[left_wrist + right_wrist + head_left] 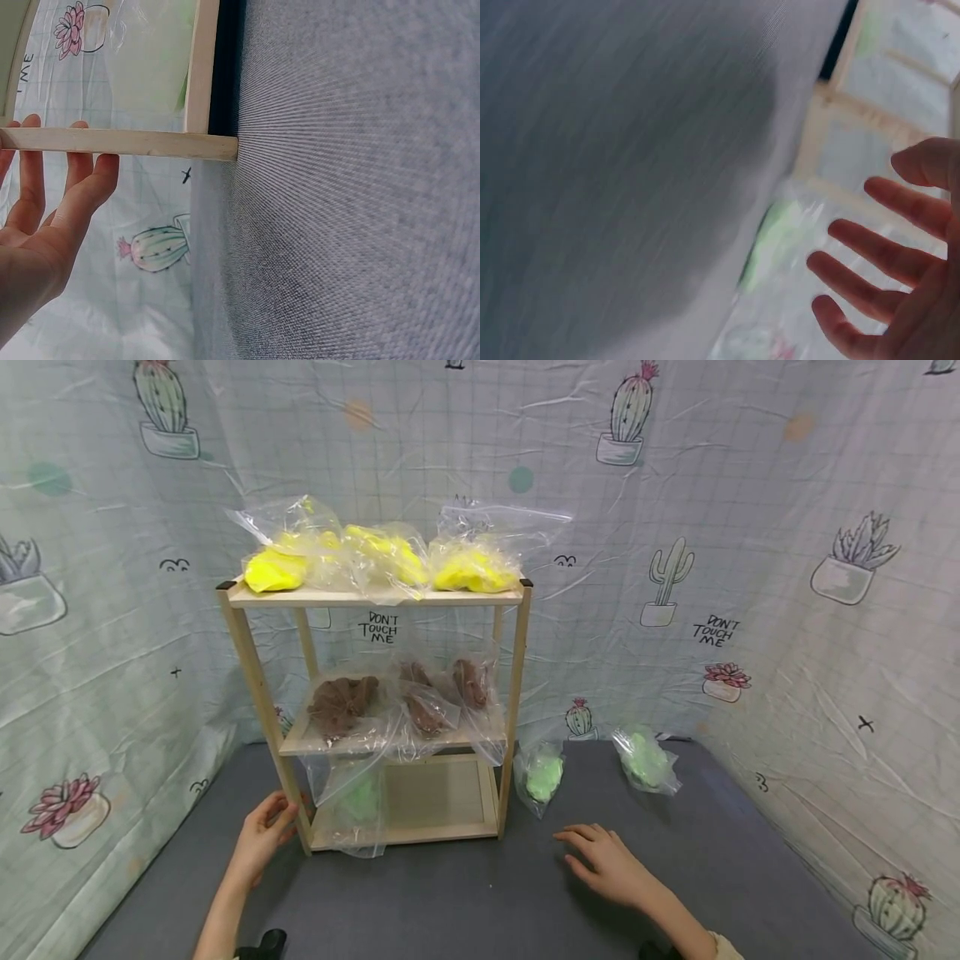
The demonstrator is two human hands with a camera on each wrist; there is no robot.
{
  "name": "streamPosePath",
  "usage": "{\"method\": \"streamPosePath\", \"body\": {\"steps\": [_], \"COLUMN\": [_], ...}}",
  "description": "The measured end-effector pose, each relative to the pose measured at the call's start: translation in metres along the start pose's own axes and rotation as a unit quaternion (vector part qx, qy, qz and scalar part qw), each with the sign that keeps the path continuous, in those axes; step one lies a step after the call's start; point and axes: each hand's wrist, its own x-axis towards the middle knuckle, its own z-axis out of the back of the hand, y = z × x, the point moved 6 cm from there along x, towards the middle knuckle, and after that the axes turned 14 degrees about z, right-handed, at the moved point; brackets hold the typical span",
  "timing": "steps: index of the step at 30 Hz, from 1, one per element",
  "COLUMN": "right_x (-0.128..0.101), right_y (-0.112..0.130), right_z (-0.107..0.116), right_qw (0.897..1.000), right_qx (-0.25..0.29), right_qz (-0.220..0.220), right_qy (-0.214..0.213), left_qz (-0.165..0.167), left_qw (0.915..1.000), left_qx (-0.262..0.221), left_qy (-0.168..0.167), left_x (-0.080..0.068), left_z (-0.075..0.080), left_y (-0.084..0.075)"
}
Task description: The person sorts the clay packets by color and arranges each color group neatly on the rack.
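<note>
A three-tier wooden shelf (375,599) stands on the grey table. My left hand (264,835) holds its front left post (150,142) low down, with fingers reaching behind the wood in the left wrist view. On the bottom tier, near that hand, a clear bag with a light green lump (360,802) hangs over the front edge. My right hand (607,864) hovers above the table right of the shelf, fingers spread and holding nothing. Beyond it lie two clear bags of light green stuff, one bag (543,775) beside the shelf and another bag (647,760) farther right.
Bags of yellow lumps (472,568) fill the top tier. Bags of brown lumps (341,706) lie on the middle tier, their plastic drooping over its front edge. A cactus-print cloth (750,552) surrounds the table at the back and sides.
</note>
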Motion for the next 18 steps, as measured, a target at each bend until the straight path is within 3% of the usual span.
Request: {"method": "streamPosePath", "body": {"steps": [5, 10, 18], "right_x": [-0.013, -0.021, -0.028], "right_y": [-0.031, -0.057, -0.103], "right_z": [0.013, 0.030, 0.041], "right_qw": [0.994, 0.982, 0.954], "right_qx": [-0.085, -0.133, -0.225], "right_qz": [-0.062, -0.097, -0.150], "right_qy": [-0.044, -0.096, -0.129], "left_qz": [-0.006, -0.008, -0.008], "left_qw": [1.0000, 1.0000, 0.9998], "left_qx": [0.004, 0.001, -0.019], "left_qy": [0.002, 0.001, 0.005], "left_x": [0.000, 0.001, -0.001], "left_z": [0.000, 0.000, 0.000], "left_y": [0.002, 0.003, -0.001]}}
